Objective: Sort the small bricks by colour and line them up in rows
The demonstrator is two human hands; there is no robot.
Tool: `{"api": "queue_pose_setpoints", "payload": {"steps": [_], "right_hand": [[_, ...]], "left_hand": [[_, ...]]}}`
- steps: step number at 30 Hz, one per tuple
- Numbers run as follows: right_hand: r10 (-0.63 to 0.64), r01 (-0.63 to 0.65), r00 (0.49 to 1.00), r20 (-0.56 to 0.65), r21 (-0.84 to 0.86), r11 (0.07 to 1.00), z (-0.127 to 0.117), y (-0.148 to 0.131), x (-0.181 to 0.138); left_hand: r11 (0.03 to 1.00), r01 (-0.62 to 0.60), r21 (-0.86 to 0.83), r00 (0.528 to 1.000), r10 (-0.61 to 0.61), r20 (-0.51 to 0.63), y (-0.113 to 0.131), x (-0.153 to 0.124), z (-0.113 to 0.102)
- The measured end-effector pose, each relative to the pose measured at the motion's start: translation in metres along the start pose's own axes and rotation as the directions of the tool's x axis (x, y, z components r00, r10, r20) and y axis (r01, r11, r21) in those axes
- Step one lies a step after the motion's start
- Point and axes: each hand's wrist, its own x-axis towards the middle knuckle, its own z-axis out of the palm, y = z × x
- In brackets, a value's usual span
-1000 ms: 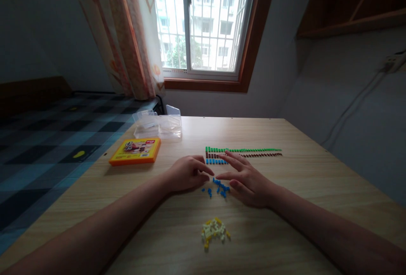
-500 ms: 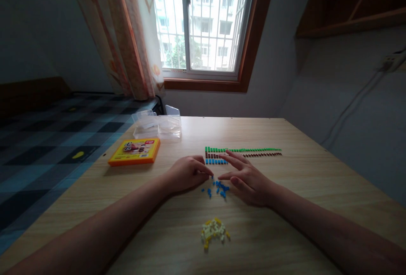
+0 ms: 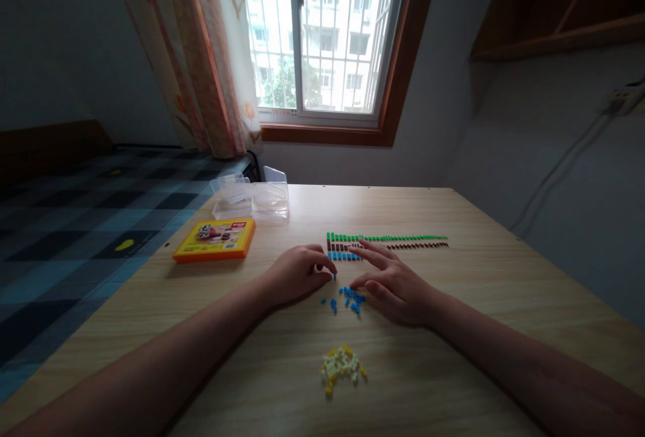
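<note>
Both hands rest on the wooden table (image 3: 478, 289) around a small heap of loose blue bricks (image 3: 350, 298). My left hand (image 3: 297, 273) is curled, its fingertips pinching a tiny blue brick at the heap's left edge. My right hand (image 3: 390, 282) lies to the right of the heap with fingers stretched toward the rows. Beyond the hands run three tidy rows: green bricks (image 3: 385, 238), brown bricks (image 3: 403, 245) and a short blue row (image 3: 342, 257).
A pile of yellow and white bricks (image 3: 341, 366) lies nearer to me. An orange box (image 3: 216, 239) and a clear plastic container (image 3: 250, 198) sit at the table's left back. A bed with a checked cover is on the left, a window ahead.
My left fingertips closed down onto a blue brick at the heap's edge. My right hand shifted slightly toward the heap.
</note>
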Motion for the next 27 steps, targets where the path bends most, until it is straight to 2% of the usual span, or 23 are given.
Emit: {"api": "queue_pose_setpoints", "payload": {"steps": [4,9,17,20,24,27], "right_hand": [[-0.003,0.003,1.0,-0.018,0.011,1.0,-0.001,0.0,0.0],[-0.029,0.036,0.996,-0.086,0.08,0.996,-0.003,0.001,-0.001],[-0.093,0.102,0.993,-0.074,0.121,0.987,-0.004,0.001,-0.001],[-0.073,0.094,0.982,-0.176,0.113,0.989,-0.003,0.001,-0.002],[0.0,0.05,0.926,-0.378,0.123,0.991,-0.006,0.001,-0.002],[0.045,0.029,0.902,-0.429,0.166,0.986,-0.007,0.001,-0.002]], "left_hand": [[1.0,0.027,0.006,0.999,-0.026,-0.032,-0.001,0.001,0.001],[0.999,-0.007,-0.032,1.0,0.007,-0.023,-0.004,0.0,0.002],[0.999,-0.023,-0.046,1.0,0.022,-0.012,-0.003,-0.001,0.002],[1.0,-0.019,-0.005,1.0,0.019,-0.022,-0.006,0.0,0.003],[0.999,-0.008,0.049,1.0,0.009,-0.025,-0.01,0.0,0.006],[0.998,-0.005,0.061,1.0,0.006,-0.014,-0.013,0.001,0.007]]}}
